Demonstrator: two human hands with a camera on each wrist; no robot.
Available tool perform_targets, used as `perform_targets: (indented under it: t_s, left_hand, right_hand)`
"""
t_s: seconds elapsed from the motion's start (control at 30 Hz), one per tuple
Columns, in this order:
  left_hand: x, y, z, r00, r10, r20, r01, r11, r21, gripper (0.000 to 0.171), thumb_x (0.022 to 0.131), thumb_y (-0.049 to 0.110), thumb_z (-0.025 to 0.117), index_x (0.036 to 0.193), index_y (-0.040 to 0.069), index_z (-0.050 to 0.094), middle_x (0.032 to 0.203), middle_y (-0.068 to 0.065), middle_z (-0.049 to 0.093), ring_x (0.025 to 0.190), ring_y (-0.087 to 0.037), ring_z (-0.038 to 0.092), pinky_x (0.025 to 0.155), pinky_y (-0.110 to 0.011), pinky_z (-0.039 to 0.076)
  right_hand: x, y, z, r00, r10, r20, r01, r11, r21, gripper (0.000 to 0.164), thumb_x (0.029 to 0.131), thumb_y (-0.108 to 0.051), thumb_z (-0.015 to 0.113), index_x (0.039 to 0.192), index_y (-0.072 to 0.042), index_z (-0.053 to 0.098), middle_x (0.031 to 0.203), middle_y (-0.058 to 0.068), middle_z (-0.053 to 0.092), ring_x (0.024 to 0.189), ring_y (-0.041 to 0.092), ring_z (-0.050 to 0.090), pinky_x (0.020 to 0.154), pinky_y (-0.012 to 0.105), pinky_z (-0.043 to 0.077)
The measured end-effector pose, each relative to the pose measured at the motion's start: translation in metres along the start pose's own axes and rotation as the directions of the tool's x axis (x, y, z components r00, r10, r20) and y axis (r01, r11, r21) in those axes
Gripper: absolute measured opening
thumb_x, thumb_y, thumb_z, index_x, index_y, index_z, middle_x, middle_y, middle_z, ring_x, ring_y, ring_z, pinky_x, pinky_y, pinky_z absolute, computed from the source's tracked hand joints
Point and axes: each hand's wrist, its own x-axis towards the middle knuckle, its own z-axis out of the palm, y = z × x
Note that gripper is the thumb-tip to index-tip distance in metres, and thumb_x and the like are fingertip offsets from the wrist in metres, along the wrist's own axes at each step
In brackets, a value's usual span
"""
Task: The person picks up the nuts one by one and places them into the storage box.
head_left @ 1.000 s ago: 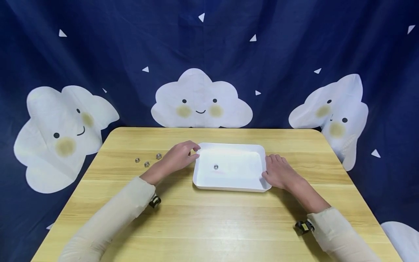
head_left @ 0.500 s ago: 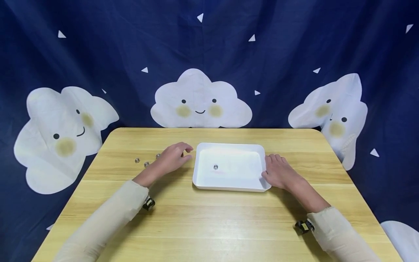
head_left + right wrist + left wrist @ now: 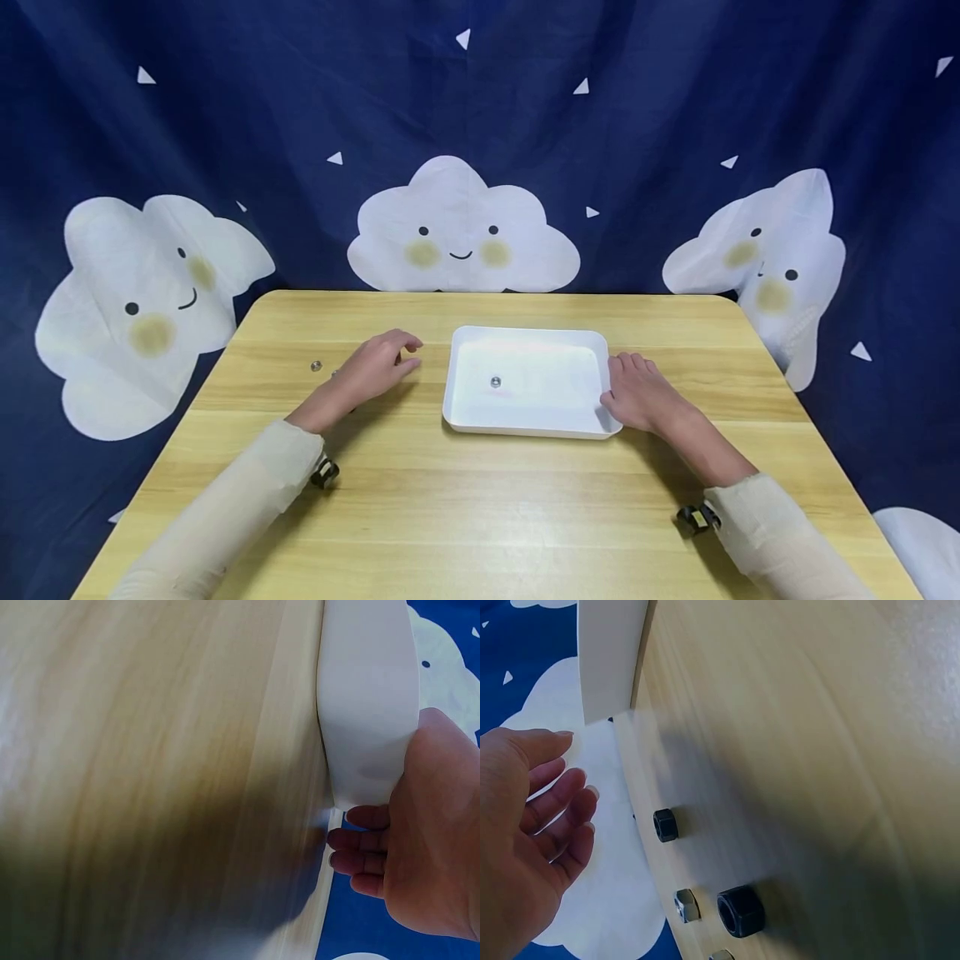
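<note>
My left hand [image 3: 375, 367] hovers over the table left of the white tray [image 3: 525, 427], its fingers loosely bent and holding nothing. One silver hex nut [image 3: 496, 382] lies inside the tray. Under and beside the left hand, in the left wrist view, are a small black nut [image 3: 666, 825], a larger black nut [image 3: 742, 911] and a silver nut [image 3: 686, 905]. The hand hides part of this group in the head view, where one nut [image 3: 316, 365] shows farther left. My right hand [image 3: 645, 396] grips the tray's right end, thumb over the rim.
The wooden table [image 3: 480, 517] extends in front of the tray and to both sides. A dark blue curtain [image 3: 517, 92] with printed clouds hangs behind the table's far edge. Black wrist cameras sit under both sleeves.
My left hand has drawn back leftward from the tray's left rim, covering more of the loose nuts. The right hand, the tray and the nut inside it have stayed in place.
</note>
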Motion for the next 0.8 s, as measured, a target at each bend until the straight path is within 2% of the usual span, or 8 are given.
perform_targets:
  t_s: [0.23, 0.4, 0.8]
  left_hand:
    - [-0.002, -0.007, 0.001, 1.0, -0.02, 0.003, 0.02, 1.0, -0.003, 0.032, 0.1, 0.022, 0.069, 0.128, 0.006, 0.069, 0.123, -0.009, 0.071, 0.094, -0.02, 0.066, 0.085, -0.039, 0.058]
    - [-0.007, -0.016, 0.003, 1.0, -0.018, -0.002, 0.018, 1.0, -0.009, 0.033, 0.099, 0.021, 0.071, 0.127, 0.003, 0.069, 0.125, -0.012, 0.071, 0.107, -0.026, 0.071, 0.095, -0.045, 0.059]
    - [-0.015, -0.033, 0.002, 0.999, -0.035, 0.001, 0.035, 0.999, 0.001, 0.034, 0.098, 0.018, 0.072, 0.129, 0.002, 0.068, 0.128, -0.015, 0.07, 0.118, -0.032, 0.068, 0.101, -0.05, 0.055]
  right_hand:
    - [0.0, 0.0, -0.001, 1.0, 0.012, 0.024, -0.012, 1.0, 0.011, 0.055, 0.095, -0.025, 0.05, 0.134, 0.013, 0.046, 0.129, 0.03, 0.055, 0.124, 0.047, 0.048, 0.11, 0.063, 0.038]
    - [0.0, 0.0, -0.001, 0.999, 0.02, 0.036, -0.02, 1.0, 0.006, 0.057, 0.095, -0.025, 0.049, 0.136, 0.014, 0.045, 0.132, 0.031, 0.054, 0.127, 0.047, 0.047, 0.112, 0.063, 0.038]
    - [-0.001, -0.001, -0.001, 0.999, 0.024, 0.027, -0.024, 1.0, 0.011, 0.056, 0.095, -0.025, 0.049, 0.136, 0.013, 0.045, 0.131, 0.03, 0.054, 0.125, 0.046, 0.047, 0.111, 0.062, 0.038]
